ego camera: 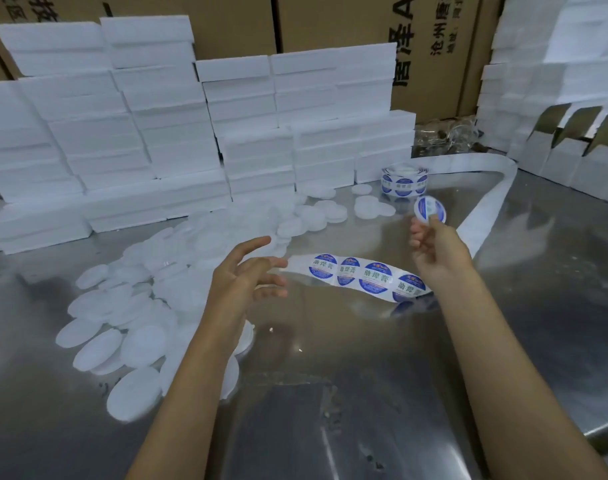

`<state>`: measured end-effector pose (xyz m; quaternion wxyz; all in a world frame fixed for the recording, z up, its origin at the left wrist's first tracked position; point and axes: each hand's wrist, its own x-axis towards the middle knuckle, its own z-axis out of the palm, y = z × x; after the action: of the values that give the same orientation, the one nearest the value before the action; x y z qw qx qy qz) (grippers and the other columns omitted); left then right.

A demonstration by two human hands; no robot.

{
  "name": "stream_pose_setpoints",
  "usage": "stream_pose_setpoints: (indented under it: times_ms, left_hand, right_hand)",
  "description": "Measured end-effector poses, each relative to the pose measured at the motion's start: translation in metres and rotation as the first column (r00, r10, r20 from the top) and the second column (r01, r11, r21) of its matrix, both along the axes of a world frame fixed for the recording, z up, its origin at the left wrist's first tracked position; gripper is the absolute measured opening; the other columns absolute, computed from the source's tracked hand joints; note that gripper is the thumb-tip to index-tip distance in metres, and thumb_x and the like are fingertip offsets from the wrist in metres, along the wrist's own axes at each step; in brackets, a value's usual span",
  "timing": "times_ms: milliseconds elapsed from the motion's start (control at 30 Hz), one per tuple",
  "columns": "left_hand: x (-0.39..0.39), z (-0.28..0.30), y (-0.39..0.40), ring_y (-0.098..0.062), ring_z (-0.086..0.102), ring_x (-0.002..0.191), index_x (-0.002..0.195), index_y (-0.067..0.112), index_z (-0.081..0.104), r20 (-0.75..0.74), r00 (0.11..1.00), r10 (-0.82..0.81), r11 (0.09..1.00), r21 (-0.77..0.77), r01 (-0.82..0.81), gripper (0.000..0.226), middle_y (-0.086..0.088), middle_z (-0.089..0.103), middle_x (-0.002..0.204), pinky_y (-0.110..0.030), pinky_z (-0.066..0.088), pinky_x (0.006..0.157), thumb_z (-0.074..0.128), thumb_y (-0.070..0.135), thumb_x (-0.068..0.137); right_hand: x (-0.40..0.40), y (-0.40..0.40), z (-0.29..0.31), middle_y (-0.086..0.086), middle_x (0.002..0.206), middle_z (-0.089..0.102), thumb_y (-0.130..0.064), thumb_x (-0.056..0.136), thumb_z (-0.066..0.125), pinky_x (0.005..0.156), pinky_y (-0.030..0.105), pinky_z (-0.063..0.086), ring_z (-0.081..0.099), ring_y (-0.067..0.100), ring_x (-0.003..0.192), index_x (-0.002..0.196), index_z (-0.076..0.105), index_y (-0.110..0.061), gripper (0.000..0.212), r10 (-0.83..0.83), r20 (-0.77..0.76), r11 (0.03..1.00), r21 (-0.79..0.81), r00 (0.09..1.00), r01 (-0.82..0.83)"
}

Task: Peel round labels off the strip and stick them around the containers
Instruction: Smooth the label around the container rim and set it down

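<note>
The right hand (434, 251) is raised above the right half of the shiny steel table (382, 393) and pinches one round blue-and-white label (430, 210) by its lower edge, held upright with its printed face toward the camera. The left hand (247, 278) hovers apart from it over the table's middle, fingers straight and spread, holding nothing; whether its fingertips touch the strip end is unclear. Between the hands hangs the white backing strip (364, 280), its long axis running left to right, with four blue labels visible in a row on it. From under the right hand the bare strip curves away toward the far right corner and back left to the label roll (403, 183) standing near the far edge. Many flat round white plastic lids (143, 344), too many to count, lie scattered across the left half. Stacked white foam boxes (122, 133) line the far edge, with brown cardboard cartons (434, 46) behind them.
</note>
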<state>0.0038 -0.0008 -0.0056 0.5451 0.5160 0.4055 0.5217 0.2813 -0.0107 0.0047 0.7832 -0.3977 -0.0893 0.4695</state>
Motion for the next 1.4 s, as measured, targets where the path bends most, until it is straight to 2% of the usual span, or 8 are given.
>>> stream_pose_setpoints:
  times_ms: [267, 533, 600, 667, 867, 1033, 1200, 1400]
  left_hand:
    - [-0.004, -0.005, 0.004, -0.028, 0.070, 0.067, 0.109, 0.021, 0.073, -0.017, 0.995, 0.097, 0.995, -0.004, -0.097, 0.025, -0.014, 0.076, 0.090, -0.035, 0.061, 0.063, 0.061, 0.005, 0.094]
    - [-0.017, 0.000, 0.006, -0.024, 0.069, 0.064, 0.109, 0.010, 0.069, 0.074, 0.977, 0.202, 0.979, -0.031, -0.200, 0.029, -0.013, 0.075, 0.083, -0.034, 0.062, 0.064, 0.046, -0.002, 0.096]
    - [-0.023, 0.001, 0.006, -0.024, 0.069, 0.064, 0.107, 0.008, 0.069, 0.114, 0.967, 0.230, 0.973, -0.039, -0.227, 0.028, -0.012, 0.074, 0.082, -0.031, 0.060, 0.061, 0.045, -0.002, 0.096]
    - [-0.027, 0.001, 0.007, -0.025, 0.069, 0.064, 0.104, 0.009, 0.069, 0.157, 0.952, 0.262, 0.965, -0.054, -0.257, 0.028, -0.011, 0.073, 0.080, -0.030, 0.060, 0.060, 0.045, -0.002, 0.096]
    - [-0.040, 0.000, 0.009, -0.023, 0.068, 0.062, 0.098, 0.007, 0.069, 0.264, 0.886, 0.381, 0.925, -0.116, -0.363, 0.031, -0.009, 0.071, 0.073, -0.030, 0.058, 0.058, 0.040, -0.003, 0.095]
    - [-0.046, 0.004, 0.009, -0.017, 0.068, 0.061, 0.093, 0.008, 0.068, 0.317, 0.792, 0.522, 0.850, -0.119, -0.512, 0.031, -0.008, 0.070, 0.073, -0.028, 0.059, 0.061, 0.040, -0.002, 0.092]
    - [-0.049, 0.002, 0.007, -0.016, 0.067, 0.061, 0.095, 0.007, 0.068, 0.293, 0.777, 0.557, 0.826, -0.102, -0.554, 0.030, -0.011, 0.068, 0.079, -0.028, 0.058, 0.061, 0.040, -0.002, 0.092]
    - [-0.047, 0.004, 0.006, -0.016, 0.064, 0.058, 0.093, 0.008, 0.068, 0.252, 0.820, 0.514, 0.855, -0.066, -0.515, 0.028, -0.007, 0.069, 0.072, -0.027, 0.057, 0.057, 0.042, -0.001, 0.092]
  right_hand:
    - [0.008, 0.007, -0.013, 0.017, 0.095, 0.059, -0.010, 0.103, 0.045, 0.044, 0.023, 0.055, 0.065, 0.023, 0.090, 0.138, 0.046, -0.003, 0.035, -0.041, -0.232, 0.997, -0.078, 0.972, 0.023]
    - [-0.009, 0.002, -0.004, 0.024, 0.105, 0.069, -0.004, 0.095, 0.046, 0.057, 0.022, 0.059, 0.065, 0.021, 0.061, 0.127, 0.048, 0.007, 0.034, -0.153, 0.268, 0.963, -0.177, 0.951, 0.205]
    - [-0.025, 0.000, 0.001, 0.022, 0.105, 0.070, -0.004, 0.092, 0.046, 0.064, 0.030, 0.059, 0.065, 0.023, 0.066, 0.130, 0.053, -0.002, 0.038, -0.125, 0.611, 0.933, -0.195, 0.781, 0.302]
    - [-0.060, -0.006, 0.004, 0.016, 0.099, 0.072, -0.005, 0.092, 0.048, 0.080, 0.041, 0.057, 0.067, 0.026, 0.082, 0.122, 0.061, -0.011, 0.034, -0.034, 0.889, 0.954, -0.107, 0.457, 0.280]
    - [-0.160, -0.021, -0.022, -0.011, 0.106, 0.068, -0.022, 0.093, 0.058, 0.083, 0.006, 0.040, 0.055, 0.002, 0.099, 0.115, 0.069, -0.022, 0.024, 0.134, 0.964, 0.940, -0.197, -0.232, -0.278]
    - [-0.178, -0.007, -0.039, -0.008, 0.090, 0.067, -0.046, 0.086, 0.067, 0.080, 0.028, 0.051, 0.059, 0.009, 0.088, 0.097, 0.072, -0.019, 0.030, 0.287, 0.951, 0.904, -0.309, -0.114, -0.297]
    - [-0.202, 0.019, -0.051, -0.010, 0.064, 0.061, -0.056, 0.082, 0.067, 0.074, 0.030, 0.043, 0.056, 0.010, 0.076, 0.061, 0.064, -0.022, 0.040, 0.299, 0.949, 0.946, -0.309, -0.105, -0.096]
    - [-0.187, 0.026, -0.046, -0.013, 0.060, 0.060, -0.028, 0.082, 0.074, 0.061, 0.019, 0.044, 0.057, 0.003, 0.059, 0.064, 0.062, -0.025, 0.021, 0.393, 0.856, 0.918, -0.342, 0.336, -0.203]
